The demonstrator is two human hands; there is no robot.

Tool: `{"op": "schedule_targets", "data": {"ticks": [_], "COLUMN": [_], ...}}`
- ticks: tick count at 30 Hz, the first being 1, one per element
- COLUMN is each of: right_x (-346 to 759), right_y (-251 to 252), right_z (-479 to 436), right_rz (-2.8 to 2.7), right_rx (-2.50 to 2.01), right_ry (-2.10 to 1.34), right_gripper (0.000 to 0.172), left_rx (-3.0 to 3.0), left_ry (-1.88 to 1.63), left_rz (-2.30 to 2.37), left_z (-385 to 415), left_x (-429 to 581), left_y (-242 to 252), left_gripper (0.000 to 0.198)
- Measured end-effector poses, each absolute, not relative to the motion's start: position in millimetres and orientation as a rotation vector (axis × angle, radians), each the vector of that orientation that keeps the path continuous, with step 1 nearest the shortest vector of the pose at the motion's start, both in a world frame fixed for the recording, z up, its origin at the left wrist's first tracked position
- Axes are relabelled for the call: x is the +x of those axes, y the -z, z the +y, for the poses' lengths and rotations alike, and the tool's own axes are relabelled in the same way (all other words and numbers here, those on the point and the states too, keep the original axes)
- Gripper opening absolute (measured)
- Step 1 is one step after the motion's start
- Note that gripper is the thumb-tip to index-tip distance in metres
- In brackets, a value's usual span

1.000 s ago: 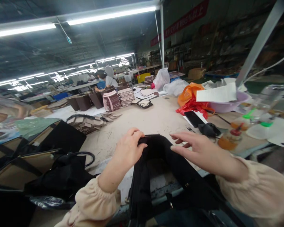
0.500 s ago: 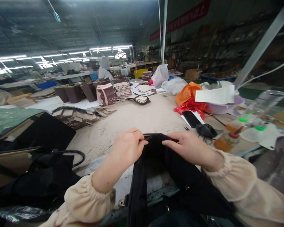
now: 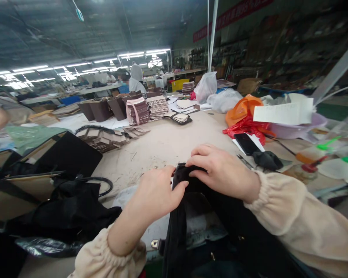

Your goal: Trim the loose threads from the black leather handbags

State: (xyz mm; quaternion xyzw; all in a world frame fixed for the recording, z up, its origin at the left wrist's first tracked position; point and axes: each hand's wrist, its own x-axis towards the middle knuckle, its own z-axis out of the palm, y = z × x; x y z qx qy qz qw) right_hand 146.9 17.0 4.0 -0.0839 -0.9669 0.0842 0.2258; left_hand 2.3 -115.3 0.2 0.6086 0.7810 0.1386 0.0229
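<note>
A black bag, its mouth spread toward me, stands at the table's near edge. My left hand pinches the far end of its rim, thumb on the inner side and fingers behind. Just to the right, my right hand is closed on the black fabric of the same rim, its thumb and fingers almost meeting my left thumb. A metal clasp piece sticks out at the bag's left side. The bag's lower part is dark and hard to make out.
More black bags and a black handle lie at the left. Stacked brown pieces stand farther back. To the right are a phone, tweezers, a red plastic bag and a lilac basin. Another person's arm shows far left.
My right hand has come leftward along the rim, close to my left hand, which has turned with its thumb now farther over the edge. The view has swung slightly left.
</note>
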Motion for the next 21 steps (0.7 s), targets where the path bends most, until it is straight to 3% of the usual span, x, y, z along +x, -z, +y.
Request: {"op": "schedule_targets", "data": {"ticks": [21], "right_x": [136], "right_y": [4], "right_z": [22], "right_rz": [-2.607], "right_rx": [-0.486], "right_ry": [-0.328], "right_gripper": [0.011], "left_rx": [1.904], "left_ry": [-0.407], "left_rz": [2.2], "left_z": [-100], "left_x": [-3], "left_y": [-3], "left_gripper": [0.029]}}
